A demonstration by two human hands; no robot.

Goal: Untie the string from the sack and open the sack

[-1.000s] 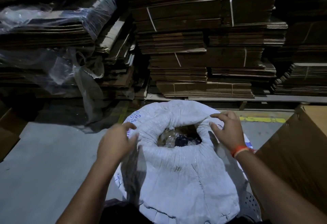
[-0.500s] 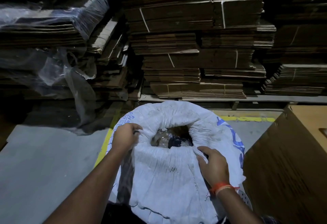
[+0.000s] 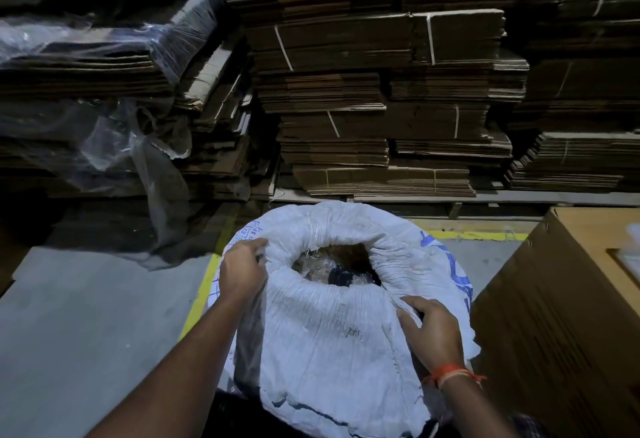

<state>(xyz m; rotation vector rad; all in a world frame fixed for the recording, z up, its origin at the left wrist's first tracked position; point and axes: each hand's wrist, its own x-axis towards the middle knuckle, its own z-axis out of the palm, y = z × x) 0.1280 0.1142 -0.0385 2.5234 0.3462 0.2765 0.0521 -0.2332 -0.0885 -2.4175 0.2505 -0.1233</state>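
Note:
A white woven sack (image 3: 329,340) with blue print stands upright in front of me. Its mouth (image 3: 337,266) gapes in a rolled ring, and clear plastic and something dark show inside. My left hand (image 3: 242,273) grips the rolled rim on the left side. My right hand (image 3: 431,328), with an orange thread at the wrist, clutches the sack cloth at the lower right of the rim. No string is visible.
A large brown carton (image 3: 568,316) stands close on the right. Stacks of flattened cardboard (image 3: 381,102) fill the back, some under clear plastic wrap (image 3: 114,133) on the left. A yellow floor line (image 3: 202,294) runs beside the sack, with grey floor (image 3: 86,333) to the left.
My right hand dropped from the far right rim to the near right side and gripped the cloth. My left hand closed on the left rim. The mouth has widened slightly.

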